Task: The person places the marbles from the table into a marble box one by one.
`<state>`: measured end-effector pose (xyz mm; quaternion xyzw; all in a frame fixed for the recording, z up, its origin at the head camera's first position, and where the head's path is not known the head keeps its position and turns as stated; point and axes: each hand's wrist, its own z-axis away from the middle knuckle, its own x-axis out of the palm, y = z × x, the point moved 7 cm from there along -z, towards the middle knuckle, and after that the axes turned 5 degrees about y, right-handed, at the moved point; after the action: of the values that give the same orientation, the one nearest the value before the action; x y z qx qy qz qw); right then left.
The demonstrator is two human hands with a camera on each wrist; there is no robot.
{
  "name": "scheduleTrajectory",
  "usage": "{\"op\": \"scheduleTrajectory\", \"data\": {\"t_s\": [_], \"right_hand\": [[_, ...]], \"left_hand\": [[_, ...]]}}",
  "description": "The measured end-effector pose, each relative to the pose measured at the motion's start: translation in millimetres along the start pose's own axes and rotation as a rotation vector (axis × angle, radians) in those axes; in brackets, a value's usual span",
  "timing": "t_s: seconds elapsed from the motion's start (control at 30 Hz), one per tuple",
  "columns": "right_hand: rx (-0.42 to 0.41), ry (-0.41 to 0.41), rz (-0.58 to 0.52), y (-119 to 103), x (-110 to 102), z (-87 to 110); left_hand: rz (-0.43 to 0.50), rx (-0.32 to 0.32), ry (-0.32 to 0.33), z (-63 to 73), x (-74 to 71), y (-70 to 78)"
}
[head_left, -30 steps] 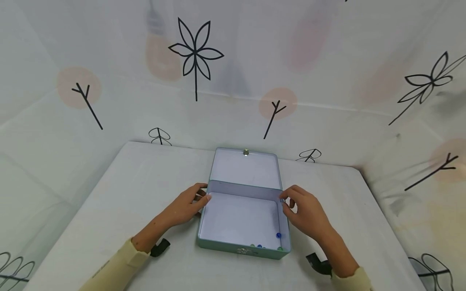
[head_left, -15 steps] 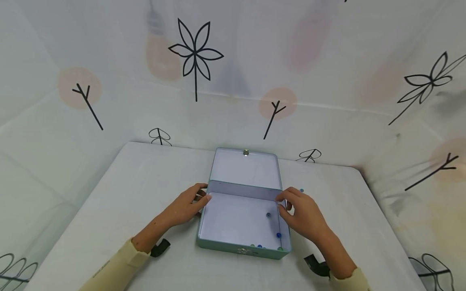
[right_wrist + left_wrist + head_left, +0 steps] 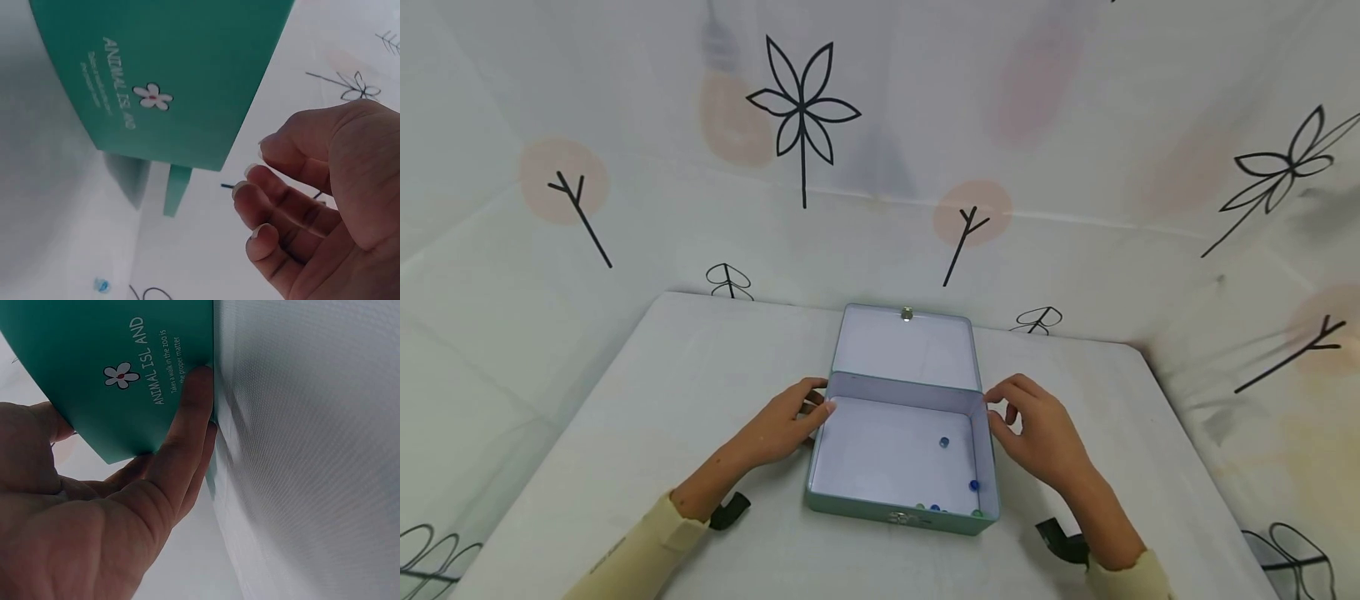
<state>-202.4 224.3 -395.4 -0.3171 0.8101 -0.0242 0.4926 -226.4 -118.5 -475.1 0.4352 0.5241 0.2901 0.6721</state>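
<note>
A green tin box [image 3: 850, 505] with a pale inside lies on the table, its lid [image 3: 902, 346] folded back. My left hand [image 3: 786, 423] grips its left side, thumb at the rim; in the left wrist view the fingers [image 3: 187, 425] press the lettered green wall. By the box's far right corner is my right hand [image 3: 1037, 429], holding nothing, fingers loosely bent. In the right wrist view its fingertips stand beside the green wall. Inside the box are a light blue marble [image 3: 943, 442], a dark blue marble [image 3: 974, 485] and several blue and green ones along the front wall.
On the table beyond the box's right side, a blue marble [image 3: 102, 285] shows in the right wrist view; my right hand hides it in the head view. White cloth covers the table [image 3: 700, 367]. A patterned curtain [image 3: 880, 250] hangs around the back and sides.
A second ago my right hand pinched a blue marble over the box's right wall. That marble has dropped into the box and rolled slightly left; the hand has drawn back right. The left hand stays put.
</note>
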Motion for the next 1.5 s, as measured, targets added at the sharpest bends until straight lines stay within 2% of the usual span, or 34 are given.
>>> {"op": "scheduleTrajectory", "data": {"t_s": [0.47, 0.73, 0.87, 1.1, 1.5], "right_hand": [[0.051, 0.031, 0.059, 38, 5, 0.5], [0.088, 0.022, 0.101, 61, 12, 3.8], [0.136, -0.012, 0.121, 75, 17, 6.4], [0.253, -0.122, 0.132, 103, 29, 13.2], [0.275, -0.216, 0.119, 118, 41, 21.1]], "left_hand": [[0.0, 0.004, -0.001, 0.4, 0.1, 0.3], [0.001, 0.005, -0.004, 0.1, 0.2, -1.2], [-0.001, 0.006, -0.004, -0.1, -0.1, -1.5], [0.003, 0.001, -0.004, -0.6, 0.2, -2.1], [-0.004, 0.003, 0.001, -1.8, 0.9, -3.9]]}}
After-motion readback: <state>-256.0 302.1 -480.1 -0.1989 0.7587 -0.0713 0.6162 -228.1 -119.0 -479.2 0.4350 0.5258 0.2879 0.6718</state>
